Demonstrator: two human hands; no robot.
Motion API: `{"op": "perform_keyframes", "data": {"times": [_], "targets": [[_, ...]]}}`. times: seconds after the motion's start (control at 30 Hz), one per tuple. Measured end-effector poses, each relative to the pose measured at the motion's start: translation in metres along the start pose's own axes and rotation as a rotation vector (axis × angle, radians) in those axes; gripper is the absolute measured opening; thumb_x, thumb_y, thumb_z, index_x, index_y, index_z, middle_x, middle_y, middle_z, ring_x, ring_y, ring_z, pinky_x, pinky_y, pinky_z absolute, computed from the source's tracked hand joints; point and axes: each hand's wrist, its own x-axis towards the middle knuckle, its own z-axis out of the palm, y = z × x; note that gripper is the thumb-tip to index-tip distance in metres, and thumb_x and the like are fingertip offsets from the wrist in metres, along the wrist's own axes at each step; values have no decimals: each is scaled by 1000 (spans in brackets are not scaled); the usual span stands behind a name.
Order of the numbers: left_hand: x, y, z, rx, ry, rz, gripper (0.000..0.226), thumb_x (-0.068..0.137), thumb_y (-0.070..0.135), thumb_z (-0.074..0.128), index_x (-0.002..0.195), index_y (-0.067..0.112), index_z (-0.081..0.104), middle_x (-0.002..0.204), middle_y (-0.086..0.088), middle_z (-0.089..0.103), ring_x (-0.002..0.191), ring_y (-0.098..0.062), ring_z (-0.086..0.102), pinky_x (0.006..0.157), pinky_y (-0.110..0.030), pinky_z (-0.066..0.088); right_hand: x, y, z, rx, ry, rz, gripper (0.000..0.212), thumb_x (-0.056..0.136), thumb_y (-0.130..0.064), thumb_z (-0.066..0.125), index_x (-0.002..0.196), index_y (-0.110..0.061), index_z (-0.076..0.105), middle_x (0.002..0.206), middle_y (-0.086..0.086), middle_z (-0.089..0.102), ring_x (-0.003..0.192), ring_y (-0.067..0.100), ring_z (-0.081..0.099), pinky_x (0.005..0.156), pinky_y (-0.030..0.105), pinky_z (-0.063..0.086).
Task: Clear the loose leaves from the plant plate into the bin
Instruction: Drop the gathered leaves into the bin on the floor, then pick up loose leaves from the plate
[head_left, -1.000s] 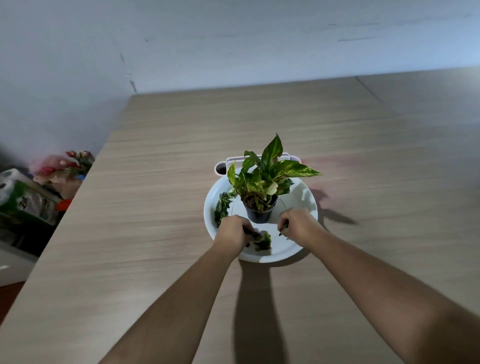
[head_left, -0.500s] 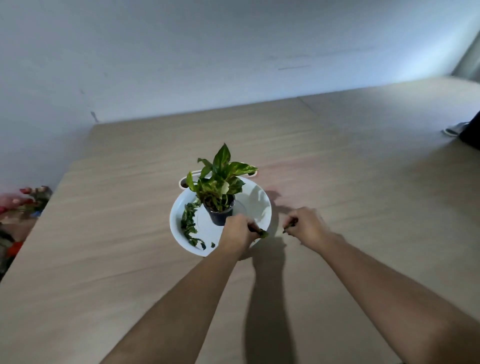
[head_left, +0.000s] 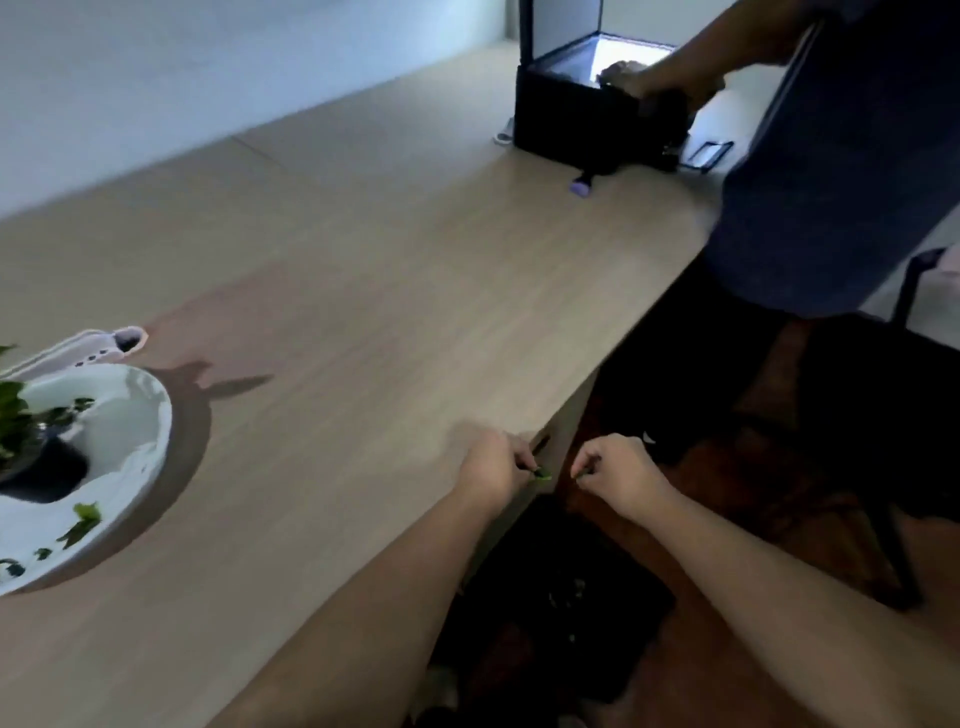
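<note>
**A:** What takes up most of the view?

**B:** A long wooden table (head_left: 337, 291) running from near left to far right. Past its right edge a second person in dark blue (head_left: 831, 171) reaches into a black box (head_left: 576, 111) at the table's far end.

**A:** Where is the bin?

**B:** On the floor, below the table's near right edge, is a dark bin (head_left: 561, 597). It is dim, and its contents are too blurred to make out.

**A:** And the plant plate?

**B:** The white plate (head_left: 140, 447) sits at the far left, cut off by the frame, with a potted plant (head_left: 21, 431) on it. Several loose leaves (head_left: 83, 519) lie on its near side.

**A:** What are the hands doing?

**B:** Both are at the table's edge, above the bin. The left hand (head_left: 493, 470) has its fingers pinched together on a green leaf piece (head_left: 543, 474). The right hand (head_left: 618, 475), just beside it, is curled closed, pinching a thin green scrap (head_left: 579, 472).
</note>
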Motion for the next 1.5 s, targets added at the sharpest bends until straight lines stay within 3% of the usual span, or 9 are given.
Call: {"op": "perform_keyframes", "data": {"times": [0.23, 0.3, 0.43, 0.67, 0.97, 1.1, 1.2, 1.33, 1.5], "targets": [[32, -12, 107, 150, -183, -6, 15, 83, 5, 64, 94, 7, 75, 106, -9, 73, 98, -21, 67, 89, -25, 49, -31, 122, 52, 43, -124, 271, 18, 82, -3, 60, 84, -14, 74, 96, 9, 73, 84, 25, 69, 77, 33, 58], [43, -21, 129, 148, -204, -25, 14, 83, 5, 66, 94, 7, 74, 107, -9, 73, 99, -20, 66, 88, -22, 47, -35, 145, 70, 70, -126, 329, 18, 82, -1, 61, 86, -14, 74, 99, 9, 73, 85, 25, 68, 78, 36, 59], [60, -26, 156, 121, -254, -56, 32, 78, 18, 76, 108, 13, 68, 109, -7, 72, 99, -19, 67, 85, -22, 47, -36, 172, 89, 95, -136, 366, 35, 85, 0, 60, 115, -15, 68, 122, 7, 67, 106, 21, 64, 83, 16, 44], [68, -23, 150, 141, -270, -43, 35, 78, 25, 76, 110, 18, 65, 108, -4, 69, 85, -11, 59, 76, -21, 45, -38, 170, 67, 69, -95, 416, 45, 86, 10, 43, 112, -16, 70, 120, 12, 66, 100, 25, 65, 86, 27, 54], [35, 19, 66, 102, -50, 15, 21, 82, 17, 71, 102, 11, 68, 97, -7, 69, 85, -18, 63, 76, -24, 48, -17, 89, -3, 49, -3, 122, 32, 92, 2, 45, 102, -12, 73, 119, 8, 68, 107, 22, 64, 101, 25, 46], [1, 19, 4, 85, 131, -26, 20, 82, 15, 68, 101, 9, 69, 101, -13, 72, 93, -26, 67, 77, -25, 48, 1, 30, -14, 53, 44, -47, 26, 86, 4, 50, 91, -6, 74, 99, 14, 73, 94, 25, 68, 83, 18, 46], [-41, -5, -46, 118, 267, -80, 20, 82, 19, 67, 101, 10, 69, 101, -11, 73, 95, -25, 67, 80, -27, 49, 13, -25, -3, 45, -1, -200, 18, 86, 1, 56, 92, -2, 73, 95, 19, 73, 92, 31, 67, 73, 13, 44], [-110, -60, -96, 77, 467, -259, 19, 82, 19, 68, 99, 11, 70, 102, -11, 72, 97, -25, 65, 82, -30, 50, 15, -104, 34, -66, -107, -394, 14, 86, -10, 60, 93, -13, 72, 97, 8, 74, 87, 21, 66, 79, 24, 48], [-195, -143, -138, -56, 698, -485, 14, 80, 17, 68, 92, 9, 69, 94, -11, 72, 87, -23, 64, 70, -22, 43, 6, -208, 89, -133, -165, -619, 14, 80, -9, 64, 86, -16, 75, 93, 3, 76, 86, 16, 68, 80, 21, 48]]}}
